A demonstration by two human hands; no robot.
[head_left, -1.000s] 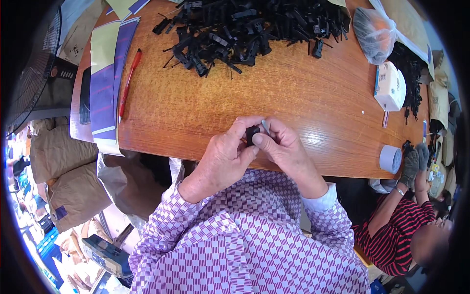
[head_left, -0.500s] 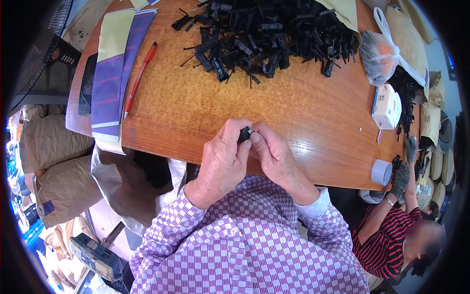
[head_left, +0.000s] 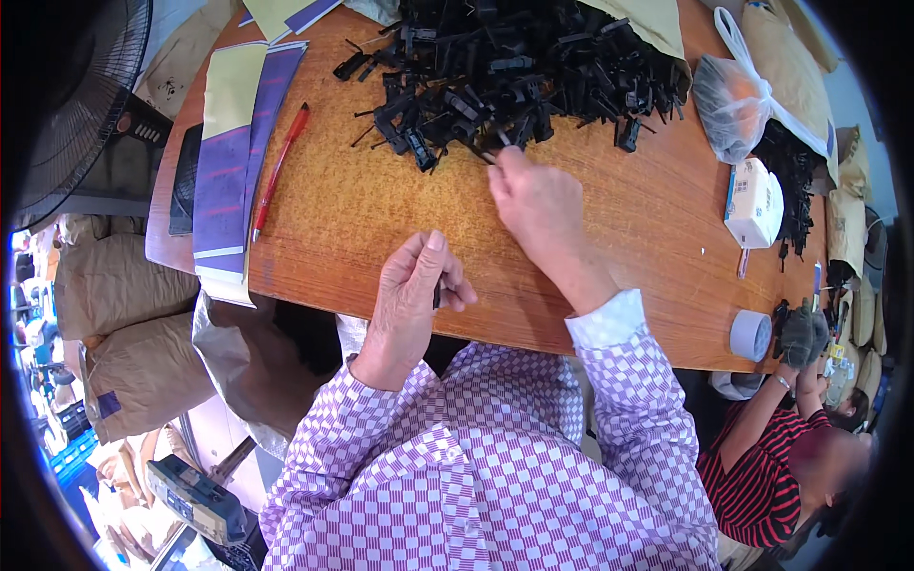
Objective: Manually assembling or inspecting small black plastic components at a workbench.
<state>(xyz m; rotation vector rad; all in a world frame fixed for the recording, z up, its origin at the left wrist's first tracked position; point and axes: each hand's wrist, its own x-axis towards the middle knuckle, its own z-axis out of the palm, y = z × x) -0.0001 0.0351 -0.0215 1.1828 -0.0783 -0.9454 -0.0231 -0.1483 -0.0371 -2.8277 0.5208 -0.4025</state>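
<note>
A heap of small black plastic parts [head_left: 533,67], several with thin stems, lies across the far middle of the table. My right hand [head_left: 545,205] reaches to its near edge. Thumb and fingertips are pinched there on a thin-stemmed black part [head_left: 488,155], slightly blurred by motion. Closer to the table's front edge, my left hand [head_left: 409,295] is curled with the thumb uppermost. A small black plastic part [head_left: 438,294] shows between its palm and fingers, mostly hidden.
Purple-and-yellow sheets [head_left: 221,181] and a red pen [head_left: 281,171] lie at left. On the right are a tied plastic bag [head_left: 731,109], a white box [head_left: 754,205] and a tape roll [head_left: 750,335]. A gloved co-worker [head_left: 762,466] sits at right. Brown sacks [head_left: 133,290] stand left.
My hands were together at the table's front edge around a small black part. Now the right has moved away to the heap, while the left has turned and stayed near the edge.
</note>
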